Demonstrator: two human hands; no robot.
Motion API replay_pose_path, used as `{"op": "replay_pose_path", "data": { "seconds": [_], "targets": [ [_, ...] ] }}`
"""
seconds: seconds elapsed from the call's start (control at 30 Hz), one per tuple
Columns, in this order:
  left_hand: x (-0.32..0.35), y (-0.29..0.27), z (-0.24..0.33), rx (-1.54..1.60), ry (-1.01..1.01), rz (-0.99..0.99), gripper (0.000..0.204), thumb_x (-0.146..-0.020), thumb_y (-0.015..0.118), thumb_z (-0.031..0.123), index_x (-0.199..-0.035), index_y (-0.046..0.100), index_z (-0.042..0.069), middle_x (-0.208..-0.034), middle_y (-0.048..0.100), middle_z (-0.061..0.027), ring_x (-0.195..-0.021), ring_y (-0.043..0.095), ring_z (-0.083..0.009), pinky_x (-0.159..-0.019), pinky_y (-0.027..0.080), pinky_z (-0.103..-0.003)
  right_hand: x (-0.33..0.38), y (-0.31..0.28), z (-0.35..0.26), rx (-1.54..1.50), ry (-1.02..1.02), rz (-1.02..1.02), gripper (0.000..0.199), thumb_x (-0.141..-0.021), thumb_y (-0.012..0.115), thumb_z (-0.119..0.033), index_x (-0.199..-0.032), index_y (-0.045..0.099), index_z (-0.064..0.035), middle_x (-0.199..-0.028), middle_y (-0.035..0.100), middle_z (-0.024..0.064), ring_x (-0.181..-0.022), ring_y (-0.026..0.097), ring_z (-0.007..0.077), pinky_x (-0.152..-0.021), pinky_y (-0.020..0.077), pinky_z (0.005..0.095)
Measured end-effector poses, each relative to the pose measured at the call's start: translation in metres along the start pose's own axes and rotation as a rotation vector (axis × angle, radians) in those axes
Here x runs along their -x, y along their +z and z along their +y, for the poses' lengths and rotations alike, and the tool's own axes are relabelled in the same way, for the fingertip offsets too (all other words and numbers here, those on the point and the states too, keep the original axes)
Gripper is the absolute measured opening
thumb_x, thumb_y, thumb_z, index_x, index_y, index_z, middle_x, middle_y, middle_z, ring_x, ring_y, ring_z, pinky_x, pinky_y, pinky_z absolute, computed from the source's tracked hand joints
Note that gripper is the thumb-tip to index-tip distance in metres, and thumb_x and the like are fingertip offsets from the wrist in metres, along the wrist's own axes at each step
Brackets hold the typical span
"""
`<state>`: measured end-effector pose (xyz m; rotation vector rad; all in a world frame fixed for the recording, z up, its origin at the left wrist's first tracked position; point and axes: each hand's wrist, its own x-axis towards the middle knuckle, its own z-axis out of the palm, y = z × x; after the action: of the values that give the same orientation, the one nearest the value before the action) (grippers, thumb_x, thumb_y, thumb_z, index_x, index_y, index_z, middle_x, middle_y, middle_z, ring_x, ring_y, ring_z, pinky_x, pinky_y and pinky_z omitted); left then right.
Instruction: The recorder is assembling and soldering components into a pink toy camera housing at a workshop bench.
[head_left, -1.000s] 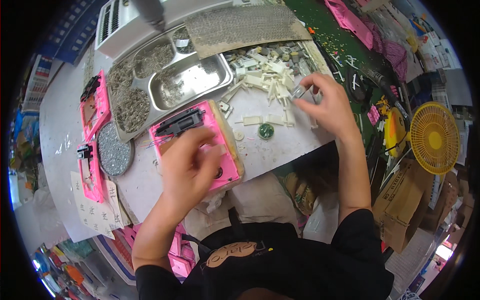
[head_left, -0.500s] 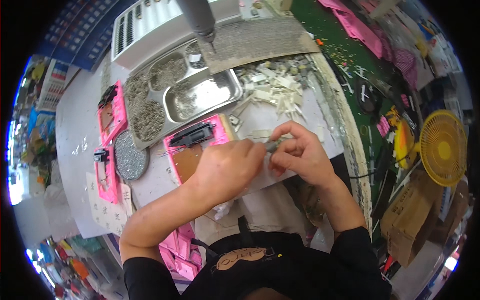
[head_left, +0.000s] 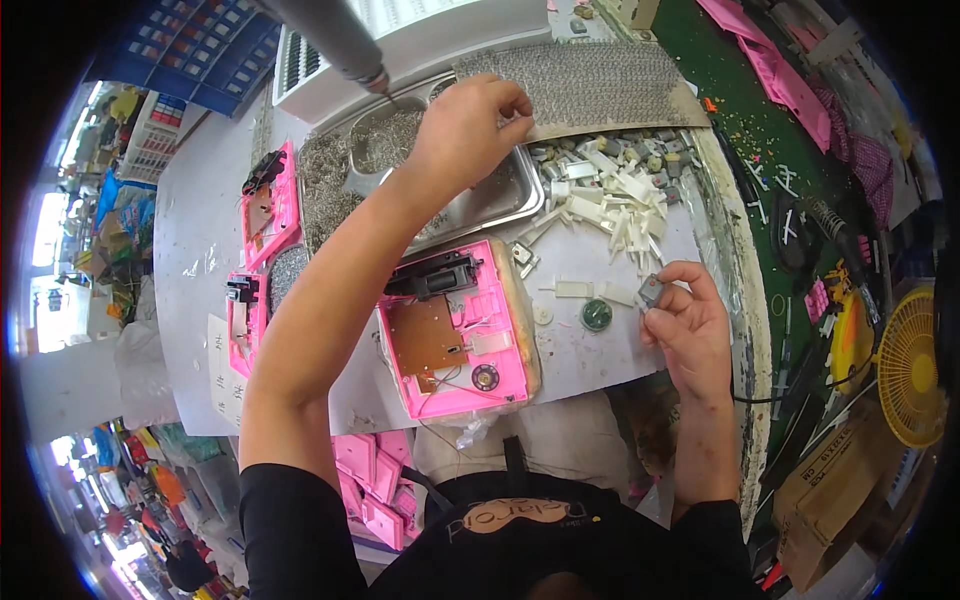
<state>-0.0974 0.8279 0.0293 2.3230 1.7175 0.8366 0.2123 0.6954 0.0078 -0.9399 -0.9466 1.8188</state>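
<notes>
My left hand (head_left: 472,130) is over the metal tray (head_left: 528,180), near the textured grey mat (head_left: 590,88). Its fingers are curled, thumb close to forefinger; anything pinched there is too small to make out. At the table's right side my right hand (head_left: 690,325) grips a small grey block-shaped part (head_left: 652,290) between thumb and fingers. Below my left forearm lies an open pink plastic housing (head_left: 510,350) with a brown board, a black mechanism, thin wires and a small round speaker. A small round dark-green item (head_left: 596,315) and white plastic pieces (head_left: 573,289) lie between housing and right hand.
A power screwdriver (head_left: 335,40) hangs over the tray, tip down. White and grey parts (head_left: 625,195) are heaped right of the tray. More pink housings (head_left: 272,215) stand at left, with pink panels (head_left: 375,480) below the table edge. A yellow fan (head_left: 908,365) stands right.
My hands were together over the front of the table. The left has moved up to the tray, the right aside with the grey part, exposing the pink housing. The view has shifted.
</notes>
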Motion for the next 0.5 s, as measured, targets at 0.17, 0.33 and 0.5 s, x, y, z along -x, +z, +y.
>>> {"op": "replay_pose_path", "data": {
  "seconds": [0.17, 0.33, 0.5],
  "targets": [
    [-0.010, 0.022, 0.011, -0.162, -0.038, -0.064, 0.020, -0.085, 0.075, 0.026, -0.094, 0.076, 0.008, -0.093, 0.070, -0.0106, -0.089, 0.068, -0.0305, -0.081, 0.053, -0.043, 0.002, 0.000, -0.004, 0.037, 0.016, 0.018, 0.043, -0.087, 0.073, 0.002, -0.124, 0.055, -0.0049, -0.089, 0.065, 0.0042, -0.073, 0.060, 0.0087, -0.066, 0.0489, 0.0213],
    [-0.010, 0.032, 0.008, -0.153, -0.021, 0.025, 0.018, -0.085, 0.074, 0.026, -0.091, 0.075, 0.010, -0.090, 0.070, -0.0112, -0.088, 0.069, -0.0320, -0.080, 0.055, -0.045, 0.005, -0.005, -0.007, 0.079, -0.001, 0.001, 0.044, -0.087, 0.073, 0.002, -0.126, 0.055, -0.0052, -0.088, 0.064, 0.0024, -0.075, 0.060, 0.0080, -0.067, 0.0484, 0.0203],
    [-0.017, 0.022, 0.010, -0.250, 0.194, 0.309, 0.016, -0.088, 0.072, 0.020, -0.098, 0.072, 0.008, -0.091, 0.071, -0.0129, -0.083, 0.070, -0.0313, -0.074, 0.056, -0.043, 0.004, 0.000, -0.015, 0.288, -0.062, -0.081, 0.048, -0.089, 0.073, 0.001, -0.133, 0.054, -0.0045, -0.087, 0.059, -0.0016, -0.075, 0.055, 0.0032, -0.064, 0.0432, 0.0187]
  ]
}}
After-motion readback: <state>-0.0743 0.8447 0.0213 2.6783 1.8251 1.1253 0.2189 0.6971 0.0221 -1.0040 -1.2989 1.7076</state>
